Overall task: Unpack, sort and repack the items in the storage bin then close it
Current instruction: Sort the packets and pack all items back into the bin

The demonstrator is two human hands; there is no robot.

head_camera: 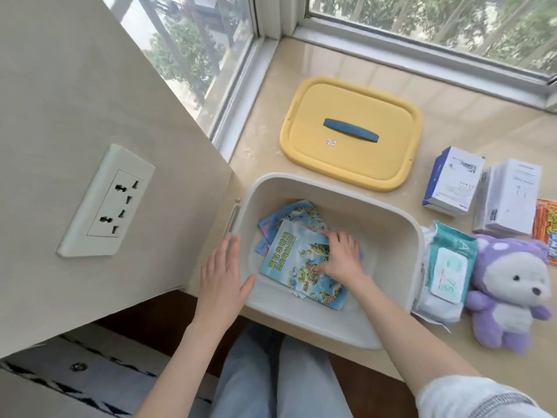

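Cream plastic storage bin (388,236) sits lidless on the windowsill, holding blue map leaflets (297,260). The right hand (342,257) presses them, fingers spread; the left hand (223,276) rests flat and wide on the rim. Lower leaflets are mostly hidden.

The white storage bin (388,233) sits open on the sill. Blue picture booklets (297,263) lie flat in the bottom of it. The yellow lid (346,164) with a blue handle lies flat behind the bin. To the right lie a pack of wipes (446,267), a purple teddy (509,294) and two white boxes (452,179).
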